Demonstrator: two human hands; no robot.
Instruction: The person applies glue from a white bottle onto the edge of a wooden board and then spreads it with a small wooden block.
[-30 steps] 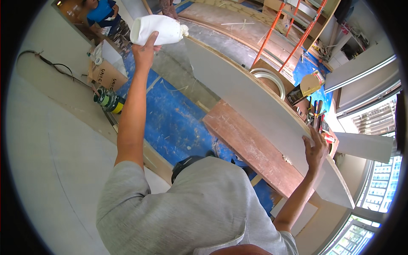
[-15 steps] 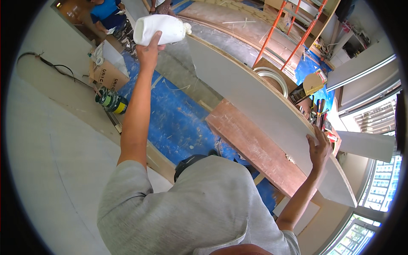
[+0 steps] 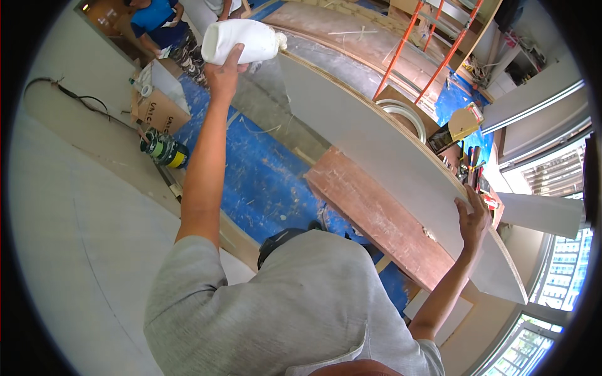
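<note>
A white plastic squeeze bottle (image 3: 241, 41) lies sideways in my left hand (image 3: 224, 74), whose fingers wrap round it. Its crusted tip points right, at the far end of a long grey panel (image 3: 376, 141) standing on edge. Whether tip and edge touch I cannot tell. The panel's upper edge shows bare layered wood. At its near right part my right hand (image 3: 473, 219) grips that edge, fingers over the top and thumb on the grey face. Below the panel is a reddish wooden board (image 3: 376, 219) with pale smears.
An orange ladder (image 3: 401, 47) stands beyond the panel, near a coil of pale edging strip (image 3: 407, 119) and hand tools (image 3: 473, 163). At left are a cardboard box (image 3: 164, 116) and a dark smeared tub (image 3: 164, 150). Blue sheeting (image 3: 263, 182) covers floor. Another person (image 3: 157, 25) is far left.
My left hand and the bottle have shifted slightly right, along the panel's far end. My right hand keeps its hold on the edge. The person at far left has moved a little.
</note>
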